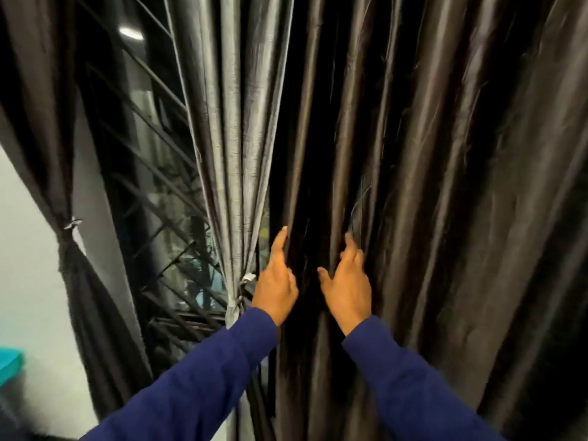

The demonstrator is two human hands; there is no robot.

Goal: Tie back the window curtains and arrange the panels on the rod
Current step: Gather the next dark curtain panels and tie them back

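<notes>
A wide dark brown curtain panel (429,186) hangs loose across the right half of the view. My left hand (276,281) holds its left edge, thumb in front and fingers tucked behind the fold. My right hand (348,281) grips a fold of the same panel just to the right, fingers buried in the cloth. Left of them a silvery grey panel (235,138) is gathered and bound by a tie-back (246,281) with a small clip. At far left a dark panel (63,154) is also cinched by a tie (71,224).
Between the tied panels a window with a black diagonal metal grille (152,173) shows. A white wall (28,265) stands at lower left, with a teal object (9,361) at the frame's left edge.
</notes>
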